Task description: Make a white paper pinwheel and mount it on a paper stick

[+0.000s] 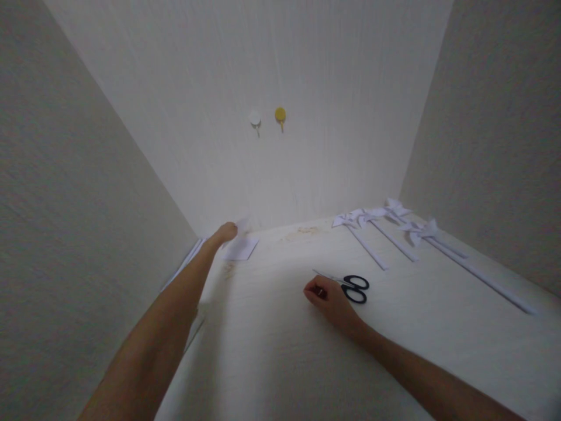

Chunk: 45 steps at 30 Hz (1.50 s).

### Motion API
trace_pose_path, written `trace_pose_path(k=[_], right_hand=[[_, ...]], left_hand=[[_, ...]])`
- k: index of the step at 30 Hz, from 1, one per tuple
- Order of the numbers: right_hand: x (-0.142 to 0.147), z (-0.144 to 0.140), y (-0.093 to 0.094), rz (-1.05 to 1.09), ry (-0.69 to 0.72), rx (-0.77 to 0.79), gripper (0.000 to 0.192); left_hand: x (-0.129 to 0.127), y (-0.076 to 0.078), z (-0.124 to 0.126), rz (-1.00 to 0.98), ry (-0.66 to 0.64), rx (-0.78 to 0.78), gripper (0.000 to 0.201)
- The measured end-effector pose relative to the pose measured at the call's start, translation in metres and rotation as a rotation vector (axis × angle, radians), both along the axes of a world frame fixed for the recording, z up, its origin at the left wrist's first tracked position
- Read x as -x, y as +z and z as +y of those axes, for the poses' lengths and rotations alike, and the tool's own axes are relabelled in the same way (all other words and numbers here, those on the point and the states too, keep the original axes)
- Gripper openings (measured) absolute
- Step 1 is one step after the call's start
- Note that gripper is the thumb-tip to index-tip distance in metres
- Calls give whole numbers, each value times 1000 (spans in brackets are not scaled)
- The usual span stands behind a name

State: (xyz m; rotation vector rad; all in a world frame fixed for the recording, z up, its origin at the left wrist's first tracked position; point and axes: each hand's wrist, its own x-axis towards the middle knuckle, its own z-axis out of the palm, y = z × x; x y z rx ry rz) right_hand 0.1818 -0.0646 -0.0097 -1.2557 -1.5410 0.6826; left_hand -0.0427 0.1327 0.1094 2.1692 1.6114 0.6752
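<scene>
At the far left of the white surface, my left hand [227, 232] is closed on a thin sheet of paper [241, 224], which is blurred and raised. Just below it, more white paper [242, 249] lies flat. My right hand [328, 299] is in the middle with its fingers curled and thumb against them; I see nothing held. Right beside it lies a pair of scissors [356, 289] with black handles, blades pointing left and partly behind the hand.
Several paper pinwheels [419, 233] with rolled white sticks [482, 280] lie at the back right. White rolled sticks [186, 263] lie along the left wall. A thin stick [194, 335] is near my left forearm. A white hook [255, 118] and a yellow hook [280, 114] are on the back wall.
</scene>
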Motion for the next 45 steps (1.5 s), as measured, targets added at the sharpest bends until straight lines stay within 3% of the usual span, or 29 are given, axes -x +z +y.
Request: trace_pose_path(k=[4,6,9,12,14,16,19,23,27,30,34,39,45], right_hand=[[-1,3,-4,36,-9,11,10],[0,5,-7,88,2,18,11],[0,4,-11,175,3,-5,21],[-2,0,-10,116,-130,-179,44],[-6,-3,-8,-63,-245,-361,51],[-10,-6,-5,-329,-255,-517,49],[-14,-8,-3,-698,-97,-616,44],[-12,-9,-5,-946,211,-626,38],[-12,-11,-3,-1029,414,-568,36],[-13,-12,-2,-1066,504,-531,36],[-13,-15,-2,-1074,567,-518,38],[-8,-21,-1,-1026,589,-536,36],[-4,-27,3,-976,636,-579,33]], left_hand=[[-21,33,-24,-282,-30,-1,32],[-37,35,-48,-787,-160,88,37],[-58,13,-91,-1182,-342,297,40],[-67,-27,-124,-1304,-342,540,36],[-65,-53,-138,-1314,-312,684,35],[-59,-73,-147,-1322,-314,801,35],[-50,-92,-155,-1363,-316,903,35],[-42,-104,-161,-1397,-359,979,36],[-36,-104,-160,-1377,-489,1043,48],[-32,-102,-155,-1327,-547,1030,46],[-33,-105,-152,-1207,-500,938,39],[-39,-110,-155,-1038,-309,753,27],[-39,-109,-156,-838,-233,560,24]])
